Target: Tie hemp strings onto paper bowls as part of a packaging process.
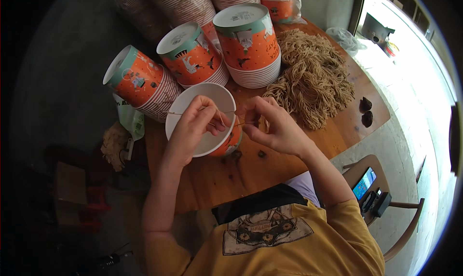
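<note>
A large paper bucket (179,102) with a white inside and an orange printed outside tilts on the wooden table in front of me. My left hand (197,119) reaches over its opening, fingers closed on a thin tan cord (176,113) that sticks out to the left. At the bucket's right rim, my right hand (270,124) pinches more thin cord with thumb and fingertips. Whether both hands hold one cord or the cord passes through the rim, I cannot tell. Beyond my right hand lies a big tangled heap of tan cords (318,83).
Stacks of nested buckets (243,44) stand behind, with more in clear plastic bags (183,6). Two dark lumps (367,111) lie near the right edge of the wooden table (202,189). A chair (371,167) at right carries a phone (364,183) and small black items.
</note>
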